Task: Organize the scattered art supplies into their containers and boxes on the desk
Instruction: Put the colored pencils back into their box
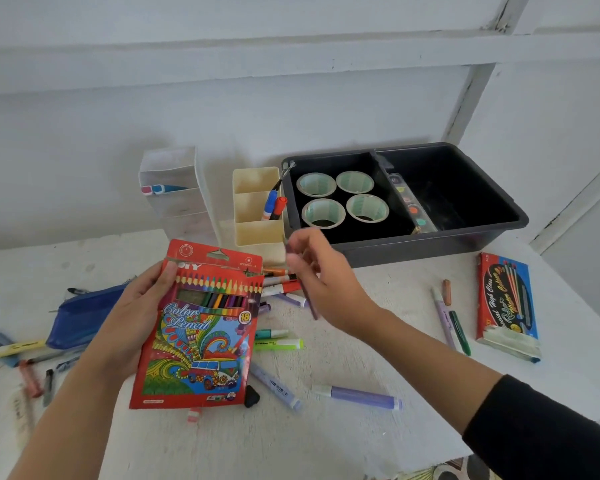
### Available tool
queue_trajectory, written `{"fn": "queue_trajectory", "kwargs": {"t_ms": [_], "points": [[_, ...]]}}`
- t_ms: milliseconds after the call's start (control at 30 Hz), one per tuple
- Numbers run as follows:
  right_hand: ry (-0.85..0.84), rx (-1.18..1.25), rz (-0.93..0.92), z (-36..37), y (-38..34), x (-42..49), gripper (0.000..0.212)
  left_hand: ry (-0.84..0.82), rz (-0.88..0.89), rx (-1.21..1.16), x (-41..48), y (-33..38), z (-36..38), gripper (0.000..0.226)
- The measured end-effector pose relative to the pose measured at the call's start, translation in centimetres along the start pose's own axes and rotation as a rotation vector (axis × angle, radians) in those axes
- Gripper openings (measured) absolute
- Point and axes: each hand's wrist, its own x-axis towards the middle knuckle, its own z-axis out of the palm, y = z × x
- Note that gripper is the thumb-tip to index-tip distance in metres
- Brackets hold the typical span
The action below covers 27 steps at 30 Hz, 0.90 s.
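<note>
Early going: my left grip (132, 306) holds the pencil box (194, 341), my right grip (316, 271) pinches a purple pencil (312, 306); tape rolls (323, 213) sit in the bin (430, 249), markers (357, 396) litter the tabletop (361, 445)

We count four tape rolls (316, 184) in one black bin (430, 249), two pencil boxes (194, 341), two markers (270, 204) standing in one cream holder (258, 233), one clear drawer unit (174, 202) and one blue pouch (80, 317).

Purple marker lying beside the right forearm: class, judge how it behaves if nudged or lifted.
The purple marker looks round and lies flat on the desk, so a nudge would probably roll it. Its short plastic-looking body suggests stiff and light.
</note>
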Motion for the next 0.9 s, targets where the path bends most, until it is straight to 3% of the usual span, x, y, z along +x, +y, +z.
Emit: {"fn": "queue_trajectory", "kwargs": {"t_ms": [200,300,367,533,700,900], "points": [[0.285,0.687,0.416,1.2,-1.7,4.2,0.015,-0.028,-0.007,0.034,-1.0,0.2,-1.3,0.035],[0.314,0.975,0.531,2.5,-1.1,4.6,0.010,-0.038,-0.025,0.054,-1.7,0.5,-2.4,0.085],[0.334,1.072,0.573,3.6,-0.7,4.7,0.010,-0.032,-0.036,0.054,-1.8,0.4,-3.4,0.102],[0.297,1.013,0.528,6.0,-1.3,5.2,0.008,-0.023,-0.050,0.022,-2.3,0.0,-5.0,0.095],[0.020,0.821,0.390,8.2,-3.4,5.3,0.009,-0.097,-0.071,0.036,-3.1,-0.4,-5.1,0.035],[-0.258,0.372,0.311,10.8,-5.8,5.7,0.013,-0.188,-0.037,0.052,-4.3,-1.2,-5.3,0.030]]}}
